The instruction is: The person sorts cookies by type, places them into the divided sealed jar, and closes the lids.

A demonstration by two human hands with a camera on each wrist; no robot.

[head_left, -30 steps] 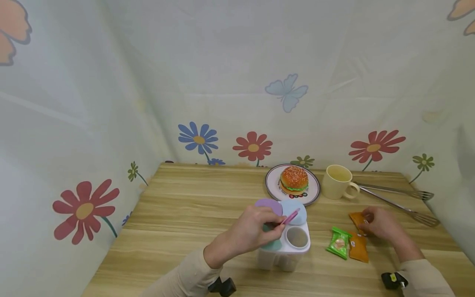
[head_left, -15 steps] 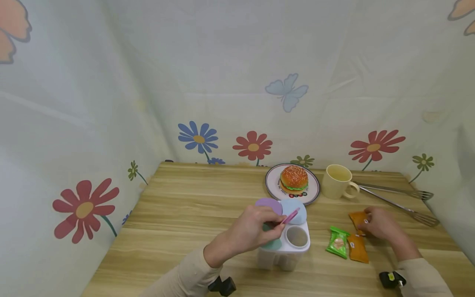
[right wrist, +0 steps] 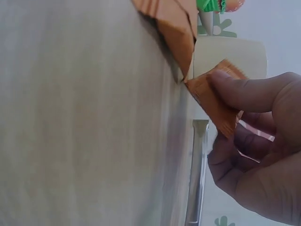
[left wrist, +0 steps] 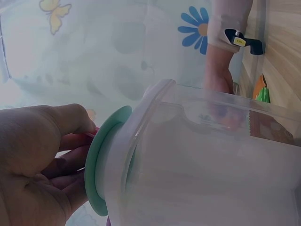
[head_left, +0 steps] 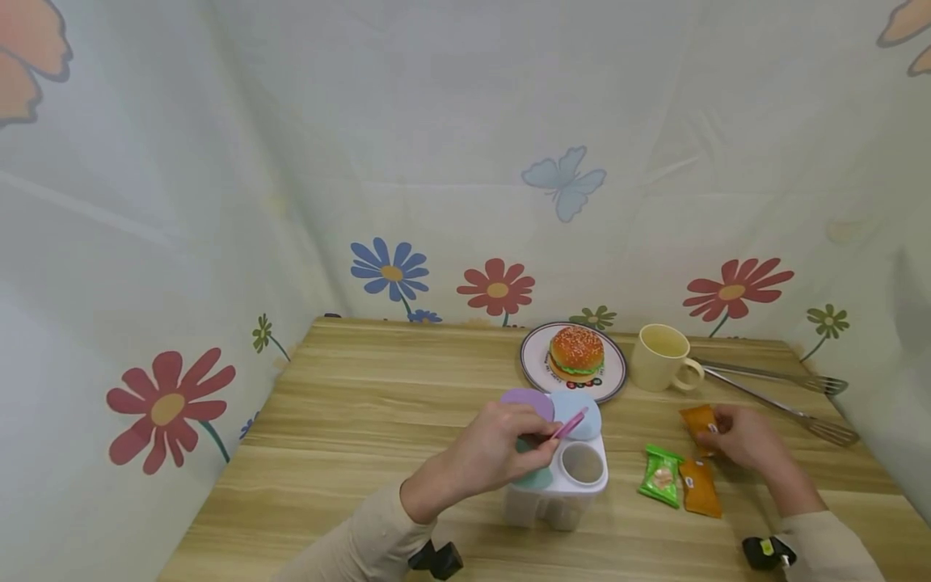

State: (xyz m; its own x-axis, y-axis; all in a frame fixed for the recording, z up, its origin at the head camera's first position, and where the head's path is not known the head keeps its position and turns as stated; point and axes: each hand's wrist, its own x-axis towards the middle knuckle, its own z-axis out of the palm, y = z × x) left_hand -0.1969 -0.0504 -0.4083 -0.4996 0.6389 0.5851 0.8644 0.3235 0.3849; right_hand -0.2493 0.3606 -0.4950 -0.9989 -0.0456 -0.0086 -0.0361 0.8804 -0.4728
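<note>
My left hand pinches a pink round lid, seen edge-on above a white-topped, see-through container. The container's near-right round opening is uncovered; purple, light blue and teal lids cover the others. In the right wrist view, my right hand pinches a small orange packet between thumb and fingers, raised off the wooden table. A second orange packet and a green packet lie side by side just left of that hand.
Behind the container, a plate bears a toy-like hamburger. A pale yellow mug stands to its right. Two long metal utensils with slotted ends lie at the back right. A flower-printed cloth hangs behind the table.
My right hand has taken hold of the upper orange packet and lifted it slightly, shifting it away from the other orange packet. My left hand with the pink lid has stayed in place.
</note>
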